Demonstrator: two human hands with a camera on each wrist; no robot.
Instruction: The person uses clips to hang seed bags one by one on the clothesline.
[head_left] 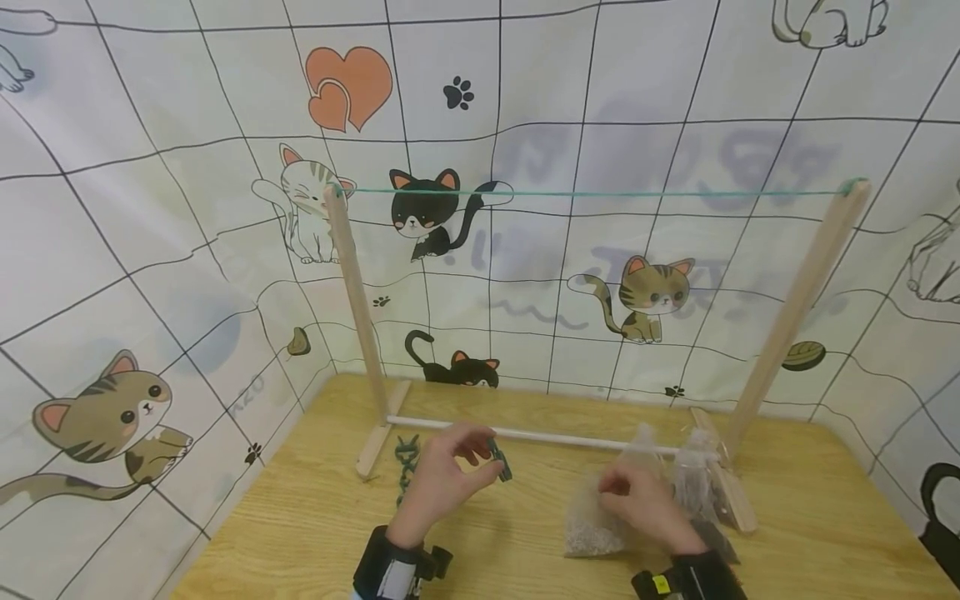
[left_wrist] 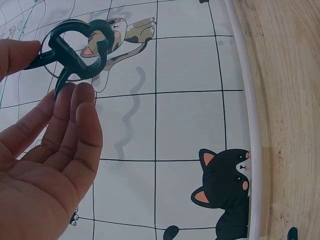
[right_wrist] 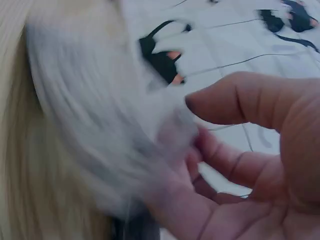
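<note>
Between thumb and fingertips, my left hand (head_left: 441, 483) pinches the handles of a dark green plastic plant clip (left_wrist: 75, 56), held up above the table. The clip's rounded loop points away from the palm in the left wrist view. My right hand (head_left: 643, 502) grips a clear plastic bag (head_left: 588, 527) by its upper part, thumb and fingers on the film. Pale, grainy contents fill the bag's lower part; the bag is blurred in the right wrist view. More green clips (head_left: 407, 454) lie on the table beside my left wrist.
A frame stands across the table (head_left: 517, 558), with a left wooden post (head_left: 354, 308), a right wooden post (head_left: 798, 321), a green string (head_left: 600, 194) between their tops and a white rod (head_left: 540, 436) low down. Another clear bag (head_left: 696, 479) rests by the right foot. A cat-print sheet hangs behind.
</note>
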